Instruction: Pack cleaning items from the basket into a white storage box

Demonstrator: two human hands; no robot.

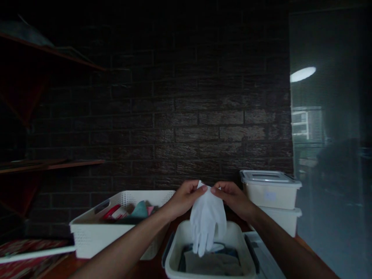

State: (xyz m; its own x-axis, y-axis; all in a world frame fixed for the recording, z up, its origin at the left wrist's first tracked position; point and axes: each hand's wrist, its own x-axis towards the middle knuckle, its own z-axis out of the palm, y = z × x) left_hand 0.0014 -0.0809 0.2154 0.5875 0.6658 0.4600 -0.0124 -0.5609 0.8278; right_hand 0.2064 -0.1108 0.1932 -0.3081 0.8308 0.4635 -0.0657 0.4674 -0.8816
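A pair of white gloves (205,221) hangs fingers-down, pinched at the cuff by both of my hands. My left hand (188,195) grips the cuff's left side between thumb and fingers. On the other side, my right hand (228,193) pinches the cuff the same way, close beside the left thumb. The glove fingertips dangle over an open white plastic box (171,261) with dark side latches. Inside that box lies a light grey folded cloth item (212,264), with darker things behind it.
A white perforated basket (99,236) with red, white and teal items stands left. Two lidded boxes (270,190) are stacked at right. A flat lid (266,254) lies beside the open box. Shelves (52,166) jut out left; a brick wall (197,128) stands behind.
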